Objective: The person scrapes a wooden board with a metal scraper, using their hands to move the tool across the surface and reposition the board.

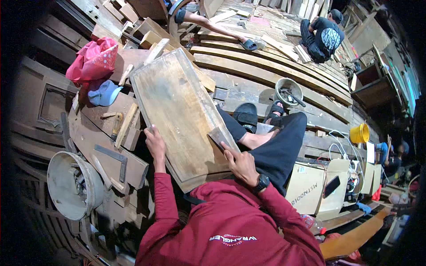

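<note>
A framed wooden panel (177, 106), pale and worn with dark stains, leans at a slant across my lap. My left hand (155, 142) grips its left edge, with the fingers partly hidden behind that edge. On the panel's lower right part, my right hand (242, 164) is closed on a flat brown rectangular piece (217, 136), pressed against the surface; I cannot make out whether it is a scraper or a sanding block.
To the left lie a carpenter's square (112, 158), a blue cap (104, 92), a pink bag (94, 60) and a white bucket (55, 184). Ahead stands a tool bucket (280, 86). Cardboard (306, 188) with a phone (331, 187) lies right. Another person (326, 35) sits farther off.
</note>
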The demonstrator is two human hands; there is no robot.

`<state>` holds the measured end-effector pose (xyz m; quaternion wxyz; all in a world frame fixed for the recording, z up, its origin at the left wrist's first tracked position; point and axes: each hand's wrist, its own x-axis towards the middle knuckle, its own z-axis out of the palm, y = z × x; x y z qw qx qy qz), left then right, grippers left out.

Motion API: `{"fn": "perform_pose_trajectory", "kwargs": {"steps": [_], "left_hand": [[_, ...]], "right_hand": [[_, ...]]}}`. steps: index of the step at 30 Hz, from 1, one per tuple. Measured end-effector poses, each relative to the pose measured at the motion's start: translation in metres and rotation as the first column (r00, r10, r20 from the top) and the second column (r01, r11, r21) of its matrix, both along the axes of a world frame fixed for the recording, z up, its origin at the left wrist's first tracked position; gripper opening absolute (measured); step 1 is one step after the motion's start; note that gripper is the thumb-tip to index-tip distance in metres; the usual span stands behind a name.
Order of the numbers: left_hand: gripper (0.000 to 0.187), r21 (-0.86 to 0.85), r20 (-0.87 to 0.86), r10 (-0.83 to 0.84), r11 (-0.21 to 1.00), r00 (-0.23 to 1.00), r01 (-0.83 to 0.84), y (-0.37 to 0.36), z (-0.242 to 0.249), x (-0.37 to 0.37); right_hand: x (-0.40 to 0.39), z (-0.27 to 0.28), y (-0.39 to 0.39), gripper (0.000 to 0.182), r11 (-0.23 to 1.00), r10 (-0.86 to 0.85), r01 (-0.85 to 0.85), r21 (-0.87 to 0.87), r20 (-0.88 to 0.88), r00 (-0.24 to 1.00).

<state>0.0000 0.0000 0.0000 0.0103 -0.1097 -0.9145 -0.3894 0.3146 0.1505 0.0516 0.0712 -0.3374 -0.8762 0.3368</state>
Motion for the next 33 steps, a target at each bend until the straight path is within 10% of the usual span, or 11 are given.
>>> {"fn": "perform_pose_trajectory", "kwargs": {"steps": [6,13,33], "left_hand": [[0.047,0.015,-0.049,-0.004,1.0,0.999,0.005,0.003,0.027,-0.012],[0.047,-0.053,-0.136,-0.107,0.994,0.985,0.1,0.003,0.013,0.0],[0.05,-0.015,0.039,-0.002,1.0,0.999,0.002,0.007,0.018,0.003]], "right_hand": [[-0.07,-0.008,0.016,0.039,0.998,-0.064,0.068,0.014,-0.197,0.978],[-0.009,-0.008,0.008,0.044,0.999,-0.031,0.032,-0.023,0.023,0.999],[-0.006,-0.008,-0.009,0.047,0.97,0.024,-0.016,0.242,-0.029,0.999]]}}
